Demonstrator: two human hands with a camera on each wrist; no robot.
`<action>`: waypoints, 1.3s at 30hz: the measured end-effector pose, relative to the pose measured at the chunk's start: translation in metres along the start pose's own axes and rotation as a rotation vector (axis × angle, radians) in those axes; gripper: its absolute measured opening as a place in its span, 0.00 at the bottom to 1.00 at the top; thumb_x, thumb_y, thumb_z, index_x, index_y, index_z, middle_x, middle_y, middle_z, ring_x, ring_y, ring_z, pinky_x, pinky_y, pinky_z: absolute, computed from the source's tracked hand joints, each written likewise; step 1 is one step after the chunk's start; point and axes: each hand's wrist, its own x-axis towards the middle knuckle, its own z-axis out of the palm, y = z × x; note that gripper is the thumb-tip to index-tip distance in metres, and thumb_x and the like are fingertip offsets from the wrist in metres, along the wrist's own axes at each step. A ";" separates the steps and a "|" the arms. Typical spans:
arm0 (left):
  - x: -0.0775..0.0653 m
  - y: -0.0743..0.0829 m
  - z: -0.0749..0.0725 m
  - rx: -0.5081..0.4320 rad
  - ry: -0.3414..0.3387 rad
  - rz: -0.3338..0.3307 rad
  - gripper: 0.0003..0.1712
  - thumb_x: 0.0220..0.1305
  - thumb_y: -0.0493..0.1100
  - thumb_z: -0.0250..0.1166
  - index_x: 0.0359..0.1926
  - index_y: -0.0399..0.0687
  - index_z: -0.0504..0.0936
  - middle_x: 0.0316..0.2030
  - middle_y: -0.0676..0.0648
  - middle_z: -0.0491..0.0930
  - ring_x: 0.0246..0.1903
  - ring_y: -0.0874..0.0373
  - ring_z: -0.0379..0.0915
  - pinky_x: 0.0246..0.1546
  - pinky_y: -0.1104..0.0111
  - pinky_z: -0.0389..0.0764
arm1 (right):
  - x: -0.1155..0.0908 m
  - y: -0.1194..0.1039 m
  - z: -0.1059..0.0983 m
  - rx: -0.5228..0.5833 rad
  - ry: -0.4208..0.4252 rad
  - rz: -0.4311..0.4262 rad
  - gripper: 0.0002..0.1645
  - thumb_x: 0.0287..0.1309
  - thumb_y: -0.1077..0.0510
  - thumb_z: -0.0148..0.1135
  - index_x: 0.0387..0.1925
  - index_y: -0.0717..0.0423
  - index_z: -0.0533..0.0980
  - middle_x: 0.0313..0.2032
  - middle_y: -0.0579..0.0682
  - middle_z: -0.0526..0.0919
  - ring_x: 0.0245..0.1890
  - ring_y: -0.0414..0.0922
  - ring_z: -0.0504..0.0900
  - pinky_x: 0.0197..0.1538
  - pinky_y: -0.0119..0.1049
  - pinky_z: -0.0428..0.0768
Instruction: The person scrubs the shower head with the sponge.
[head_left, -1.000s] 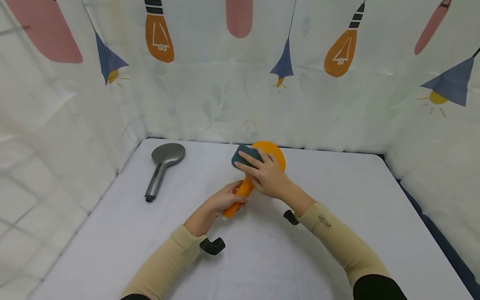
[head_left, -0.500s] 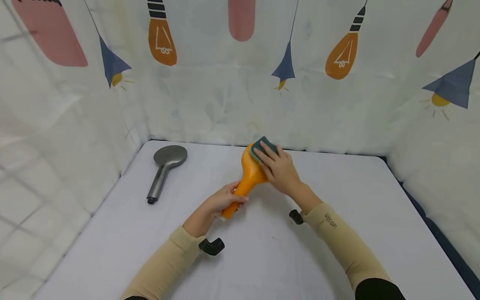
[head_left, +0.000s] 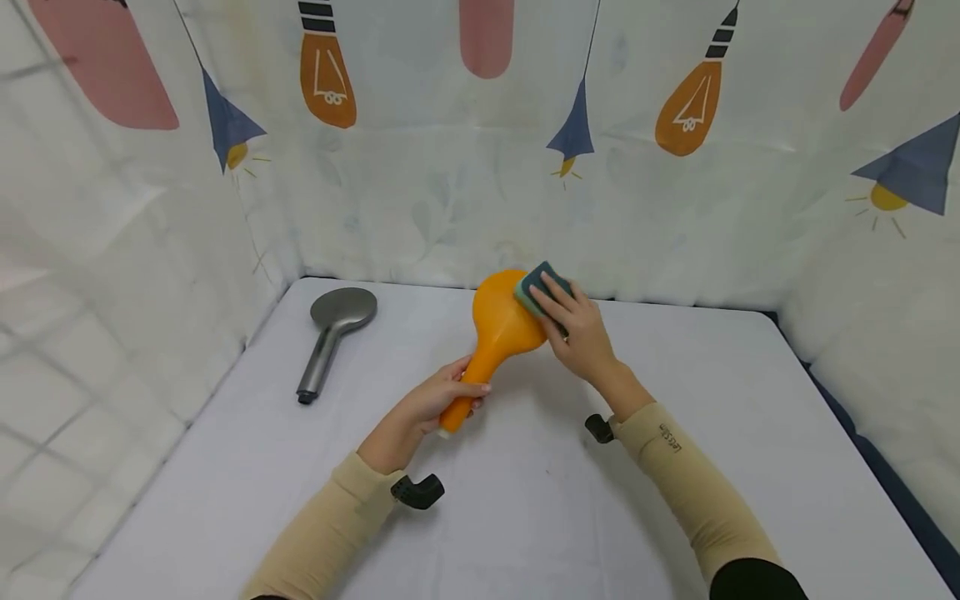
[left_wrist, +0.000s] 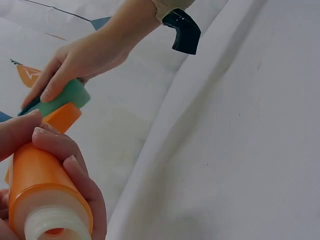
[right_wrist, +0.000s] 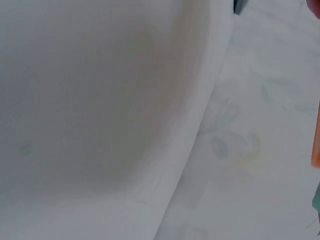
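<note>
My left hand [head_left: 433, 402] grips the handle of an orange shower head [head_left: 504, 315], which slants up and away to the right above the white table. Fingers and thumb wrap the handle in the left wrist view, and its pale threaded end [left_wrist: 56, 220] faces that camera. My right hand [head_left: 587, 340] holds a two-tone green sponge [head_left: 529, 292] against the right edge of the round head. From the left wrist, the sponge's light green side shows between the fingers and the orange rim. Only slivers of orange and green appear at the right wrist view's edge.
A grey shower head [head_left: 322, 354] lies on the white table [head_left: 540, 517], left of the hands. A white curtain [head_left: 420, 200] printed with bulbs and lamps stands behind the table's far edge, with pale walls at both sides.
My right hand has drawn the sponge from the neck's left side up and across to the head's right edge. My left hand has shifted slightly, and the orange head has tipped leftward and up.
</note>
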 end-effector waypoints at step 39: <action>-0.001 -0.006 0.005 -0.144 0.032 -0.046 0.23 0.76 0.33 0.54 0.68 0.39 0.62 0.34 0.48 0.73 0.28 0.61 0.69 0.33 0.72 0.76 | -0.020 -0.003 -0.008 -0.044 -0.118 0.009 0.29 0.62 0.65 0.68 0.65 0.58 0.77 0.68 0.60 0.73 0.65 0.75 0.67 0.53 0.72 0.72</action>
